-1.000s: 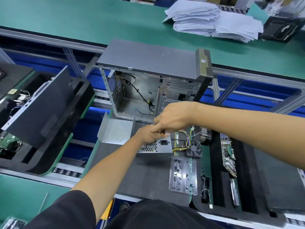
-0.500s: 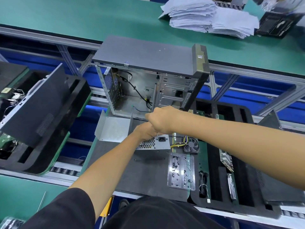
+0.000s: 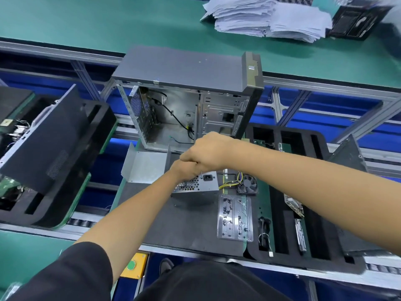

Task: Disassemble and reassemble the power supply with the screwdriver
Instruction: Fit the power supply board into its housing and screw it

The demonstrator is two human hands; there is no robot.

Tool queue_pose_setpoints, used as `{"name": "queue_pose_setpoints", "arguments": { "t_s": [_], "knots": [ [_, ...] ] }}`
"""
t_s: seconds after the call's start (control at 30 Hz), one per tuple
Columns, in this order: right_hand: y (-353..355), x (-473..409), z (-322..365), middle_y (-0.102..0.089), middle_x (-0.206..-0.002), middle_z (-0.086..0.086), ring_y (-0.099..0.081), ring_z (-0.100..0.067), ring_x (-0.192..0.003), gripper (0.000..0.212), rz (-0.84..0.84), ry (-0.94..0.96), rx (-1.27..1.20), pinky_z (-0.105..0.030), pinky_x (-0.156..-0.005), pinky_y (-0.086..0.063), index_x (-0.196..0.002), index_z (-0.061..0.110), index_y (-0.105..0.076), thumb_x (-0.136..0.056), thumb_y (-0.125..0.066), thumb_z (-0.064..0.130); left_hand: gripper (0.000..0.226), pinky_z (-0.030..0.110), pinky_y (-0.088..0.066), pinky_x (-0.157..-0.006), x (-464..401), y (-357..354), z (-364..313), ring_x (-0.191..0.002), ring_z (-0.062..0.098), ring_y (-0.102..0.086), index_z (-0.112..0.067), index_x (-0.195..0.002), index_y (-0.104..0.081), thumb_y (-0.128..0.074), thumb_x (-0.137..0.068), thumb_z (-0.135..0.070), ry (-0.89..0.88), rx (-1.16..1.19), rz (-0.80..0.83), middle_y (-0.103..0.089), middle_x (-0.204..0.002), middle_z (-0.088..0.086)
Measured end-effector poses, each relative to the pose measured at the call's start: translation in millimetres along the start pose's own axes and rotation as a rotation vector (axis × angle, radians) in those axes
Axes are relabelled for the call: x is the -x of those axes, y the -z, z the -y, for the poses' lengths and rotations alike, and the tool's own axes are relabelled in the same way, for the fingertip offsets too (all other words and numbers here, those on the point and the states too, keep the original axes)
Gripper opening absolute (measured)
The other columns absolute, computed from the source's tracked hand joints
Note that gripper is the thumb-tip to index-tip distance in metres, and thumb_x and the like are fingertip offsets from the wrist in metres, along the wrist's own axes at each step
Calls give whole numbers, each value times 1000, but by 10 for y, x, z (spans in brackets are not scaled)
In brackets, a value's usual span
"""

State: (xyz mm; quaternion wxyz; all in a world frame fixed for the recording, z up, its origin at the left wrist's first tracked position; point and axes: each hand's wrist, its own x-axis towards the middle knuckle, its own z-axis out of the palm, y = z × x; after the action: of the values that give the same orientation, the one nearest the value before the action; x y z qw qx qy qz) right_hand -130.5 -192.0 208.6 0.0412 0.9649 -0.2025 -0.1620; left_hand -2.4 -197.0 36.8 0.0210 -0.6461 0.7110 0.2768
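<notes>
Over the power supply (image 3: 198, 182), both fists (image 3: 208, 152) stacked

the power supply (image 3: 199, 183) is silver, with a face full of little dark holes like honeycomb. yellow and black wires (image 3: 231, 182) lie at its 3 o'clock, beside a black fan (image 3: 247, 184). at 12 o'clock the computer case (image 3: 184, 68) is grey on top. the table (image 3: 108, 22) is green, the paper stack (image 3: 267, 16) white.
</notes>
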Motion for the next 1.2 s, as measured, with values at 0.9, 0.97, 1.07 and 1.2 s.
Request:
{"name": "queue_pose_setpoints", "arguments": {
  "t_s": [0.9, 0.97, 1.07, 1.2],
  "knots": [
    [-1712, 921, -189, -68, -89, -4, -62, -10, -77, 31, -528, -805, -1527, -28, -77, -48, -106, 26, -56, -98, -41, -1, 40, 28, -31, -56, 905, 1, 263, -69, 6, -46, -37, -82, -44, -78, -76, -59, -232, -66, -34, -52, -72, -16],
    [-1878, 896, -156, -64, -94, -7, -56, -17, -79, 32, -487, -888, -1578, -30, -73, -44, -102, 17, -59, -93, -42, -9, 40, 26, -34, -59, 953, -85, 314, -74, 9, -50, -32, -91, -50, -77, -77, -59, -211, -29, -78, -56, -78, -14],
    [-2146, 904, -124, -57, -81, 0, -45, -20, -70, 17, -487, -1014, -1604, -31, -61, -35, -89, 13, -54, -96, -46, 0, 39, 27, -35, -60, 1022, -225, 357, -80, 9, -52, -31, -94, -50, -75, -80, -58, -229, -46, -132, -59, -87, -13],
    [-2473, 943, -152, -51, -90, -10, -44, -26, -84, 16, -422, -1251, -1272, -35, -69, -33, -84, 6, -53, -94, -55, 18, 33, 24, -35, -60, 1086, -414, 386, -86, 1, -48, -34, -95, -49, -74, -83, -52, -300, -77, -259, -57, -91, -19]
  ]
}}
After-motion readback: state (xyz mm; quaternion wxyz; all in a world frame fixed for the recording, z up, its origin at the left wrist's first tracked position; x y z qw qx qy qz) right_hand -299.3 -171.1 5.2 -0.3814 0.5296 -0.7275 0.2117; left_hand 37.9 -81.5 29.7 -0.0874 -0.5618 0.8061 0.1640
